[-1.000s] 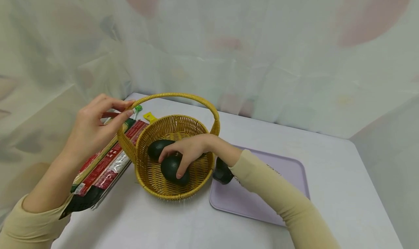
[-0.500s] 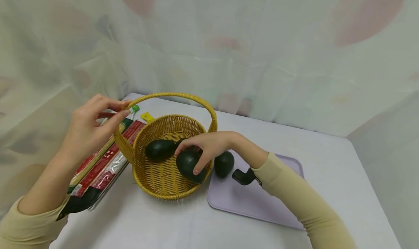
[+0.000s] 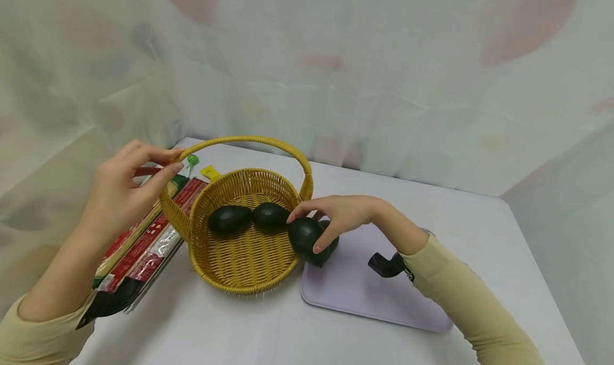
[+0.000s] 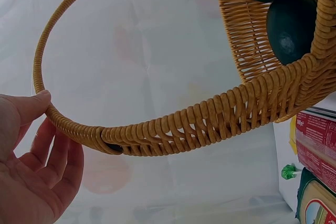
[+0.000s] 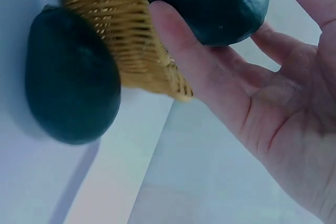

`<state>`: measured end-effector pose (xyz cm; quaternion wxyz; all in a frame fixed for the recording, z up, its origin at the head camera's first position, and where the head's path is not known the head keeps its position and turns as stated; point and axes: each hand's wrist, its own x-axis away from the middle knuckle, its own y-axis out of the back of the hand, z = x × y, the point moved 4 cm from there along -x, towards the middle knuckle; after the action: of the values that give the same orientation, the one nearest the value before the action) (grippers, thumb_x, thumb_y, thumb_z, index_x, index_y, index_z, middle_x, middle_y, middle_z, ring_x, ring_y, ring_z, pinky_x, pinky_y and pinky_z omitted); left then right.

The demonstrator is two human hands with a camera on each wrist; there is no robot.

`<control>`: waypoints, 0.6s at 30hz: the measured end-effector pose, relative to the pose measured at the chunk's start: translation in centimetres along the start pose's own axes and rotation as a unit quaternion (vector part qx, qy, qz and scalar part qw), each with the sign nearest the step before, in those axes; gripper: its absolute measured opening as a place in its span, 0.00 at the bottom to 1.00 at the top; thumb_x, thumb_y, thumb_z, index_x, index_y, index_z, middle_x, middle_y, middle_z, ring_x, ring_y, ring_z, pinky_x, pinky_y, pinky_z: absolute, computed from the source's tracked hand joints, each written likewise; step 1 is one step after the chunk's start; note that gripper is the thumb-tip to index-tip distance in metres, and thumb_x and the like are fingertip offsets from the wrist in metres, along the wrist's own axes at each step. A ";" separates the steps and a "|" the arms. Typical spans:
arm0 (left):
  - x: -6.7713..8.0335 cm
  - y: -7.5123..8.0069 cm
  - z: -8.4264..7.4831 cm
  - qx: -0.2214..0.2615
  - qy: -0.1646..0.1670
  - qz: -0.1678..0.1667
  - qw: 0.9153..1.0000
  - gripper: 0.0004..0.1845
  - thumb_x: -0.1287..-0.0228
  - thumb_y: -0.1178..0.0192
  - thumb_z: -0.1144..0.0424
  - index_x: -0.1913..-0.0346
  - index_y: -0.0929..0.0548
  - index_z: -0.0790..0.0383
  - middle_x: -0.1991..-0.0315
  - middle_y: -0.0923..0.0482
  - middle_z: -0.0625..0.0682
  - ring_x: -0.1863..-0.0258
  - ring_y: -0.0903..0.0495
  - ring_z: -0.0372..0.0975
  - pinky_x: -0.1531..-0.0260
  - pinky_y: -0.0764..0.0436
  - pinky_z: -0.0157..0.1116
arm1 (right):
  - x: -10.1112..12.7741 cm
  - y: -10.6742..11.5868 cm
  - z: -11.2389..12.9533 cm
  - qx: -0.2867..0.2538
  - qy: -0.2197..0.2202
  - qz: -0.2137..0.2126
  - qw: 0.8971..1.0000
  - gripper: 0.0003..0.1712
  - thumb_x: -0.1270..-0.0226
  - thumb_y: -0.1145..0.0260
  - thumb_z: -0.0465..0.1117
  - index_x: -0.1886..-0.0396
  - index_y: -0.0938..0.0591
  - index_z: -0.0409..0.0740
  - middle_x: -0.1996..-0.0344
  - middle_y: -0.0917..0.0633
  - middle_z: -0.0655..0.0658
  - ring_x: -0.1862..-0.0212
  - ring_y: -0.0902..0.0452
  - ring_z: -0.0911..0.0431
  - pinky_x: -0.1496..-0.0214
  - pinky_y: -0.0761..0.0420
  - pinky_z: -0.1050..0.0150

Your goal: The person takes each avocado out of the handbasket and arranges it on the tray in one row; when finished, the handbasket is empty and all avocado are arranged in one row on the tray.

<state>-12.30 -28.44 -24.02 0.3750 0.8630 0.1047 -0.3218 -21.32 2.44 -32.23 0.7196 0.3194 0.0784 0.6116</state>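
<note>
My left hand [image 3: 120, 189] pinches the arched handle of a yellow wicker basket [image 3: 240, 264] between thumb and fingers. Two dark green avocados [image 3: 230, 219] lie in the basket, toward its far side. Over the basket's right rim, my right hand [image 3: 352, 216] grips another avocado [image 3: 303, 236], thumb on one side and fingers on the other. Right behind it, partly covered in the head view, is an avocado on the lilac tray [image 3: 345, 298]; the right wrist view shows this tray avocado [image 5: 73, 77] whole, lying apart from the held one.
On the tray, a black curved item [image 3: 386, 265] pokes out from under the right forearm. Left of the basket, red and yellow food packets [image 3: 144, 237] stand in a dark holder. A green round-topped stick [image 3: 192, 161] and a yellow piece [image 3: 210, 173] show behind. Curtains surround the white table.
My right hand has carried the avocado rightward, from inside the basket to above its right rim and the tray's edge. The left hand keeps its hold on the handle.
</note>
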 end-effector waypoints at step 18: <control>0.0 0.0 0.1 0.013 0.006 -0.003 1.000 0.11 0.43 0.35 0.80 0.57 0.15 0.69 0.58 0.23 0.38 0.60 0.25 0.28 0.57 0.27 0.15 | 6.2 -0.3 -4.7 -0.068 -0.077 -0.083 0.991 0.38 0.44 0.24 0.45 0.34 0.29 0.56 0.39 0.28 0.55 0.36 0.33 0.53 0.34 0.33 0.56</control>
<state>-12.33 -28.53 -24.07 0.3622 0.8694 0.1051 -0.3193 -21.94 9.93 -34.40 0.7920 0.3079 0.0071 0.5272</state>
